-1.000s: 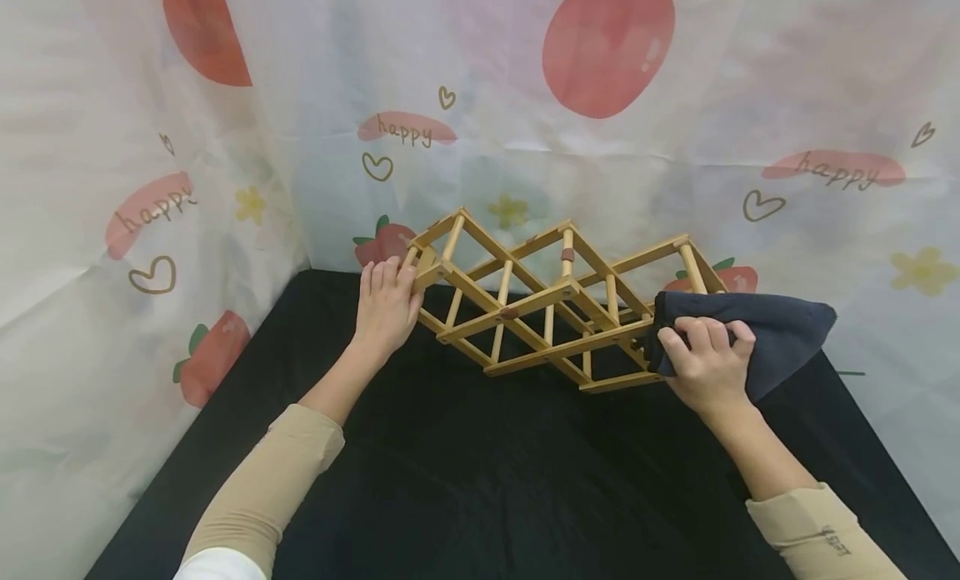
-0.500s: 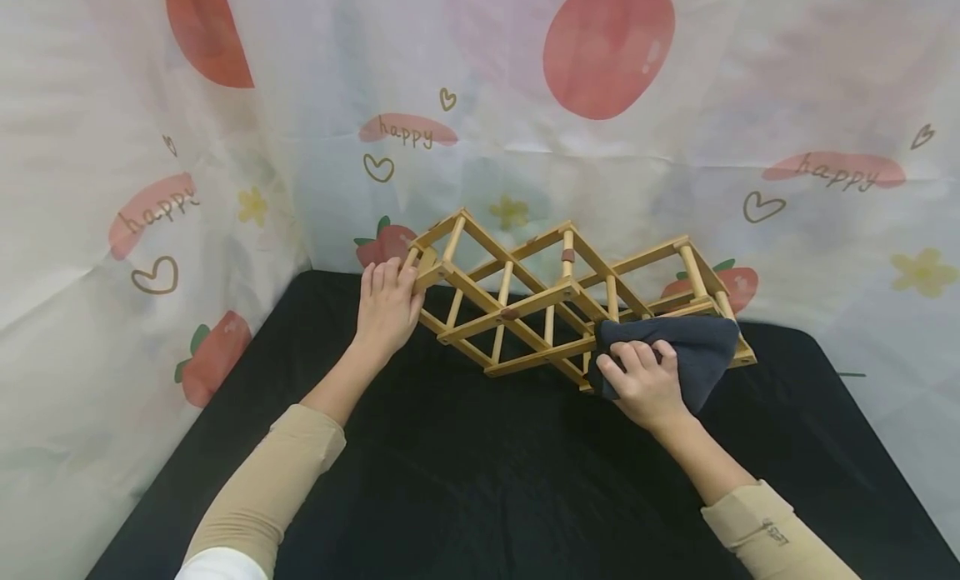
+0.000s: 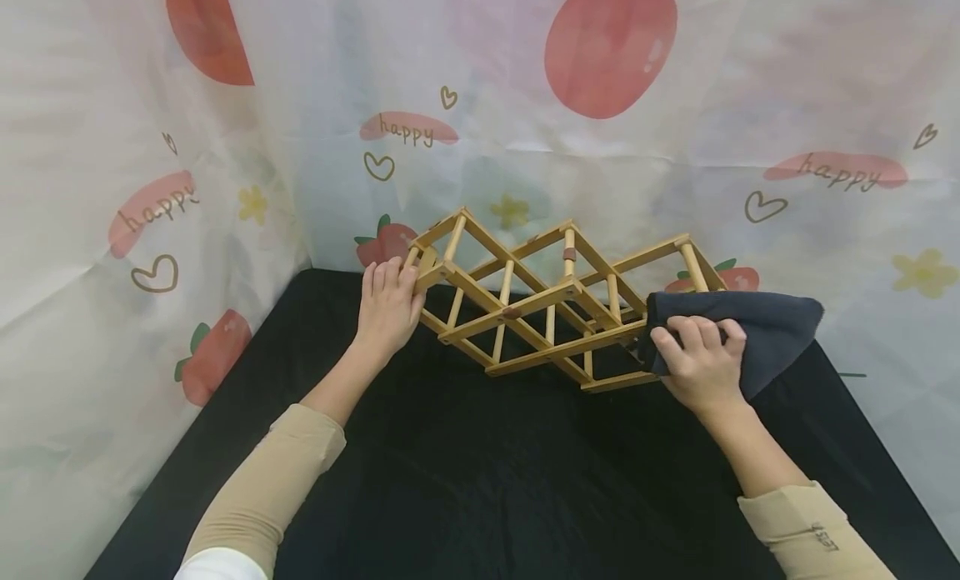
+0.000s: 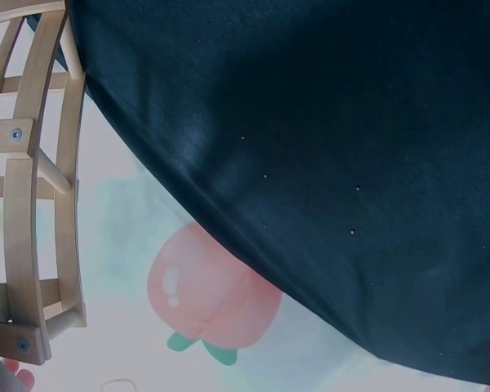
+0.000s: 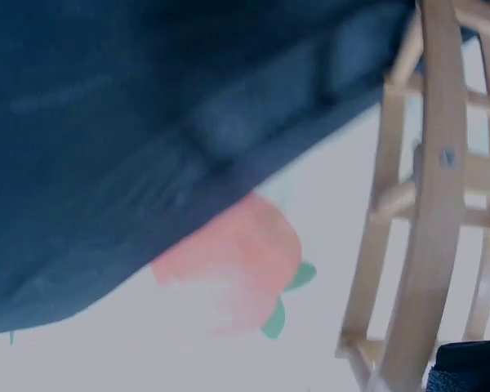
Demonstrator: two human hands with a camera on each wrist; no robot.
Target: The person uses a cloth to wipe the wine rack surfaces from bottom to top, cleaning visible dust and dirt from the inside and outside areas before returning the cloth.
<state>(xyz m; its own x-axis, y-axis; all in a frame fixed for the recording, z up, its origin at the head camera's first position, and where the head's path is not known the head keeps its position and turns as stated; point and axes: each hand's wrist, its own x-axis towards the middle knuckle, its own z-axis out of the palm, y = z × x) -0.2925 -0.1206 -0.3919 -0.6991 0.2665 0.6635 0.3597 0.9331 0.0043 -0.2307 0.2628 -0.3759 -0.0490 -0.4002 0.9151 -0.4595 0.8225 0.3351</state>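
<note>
A folding wooden wine rack [image 3: 501,315] with crossed slats and round dowels stands at the far part of the table. My left hand [image 3: 386,309] holds the rack's left end, its fingers over the end bar; the thumb is mostly hidden. At the other end, my right hand [image 3: 703,359] grips a dark blue cloth [image 3: 780,334] against the lower right slats. The cloth covers that corner of the rack. In the left wrist view the rack [image 4: 24,220] fills the left edge. In the right wrist view, slightly blurred, a bit of cloth [image 5: 472,363] shows beside the slats.
Black cloth covers the table [image 3: 480,480]. Behind and at both sides hangs a pale curtain [image 3: 480,55] printed with fruit, hearts and "happy"; the rack stands close to it.
My right hand slid the cloth left along the lower slat, then back right to the rack's right end. The left hand and the rack have stayed in place.
</note>
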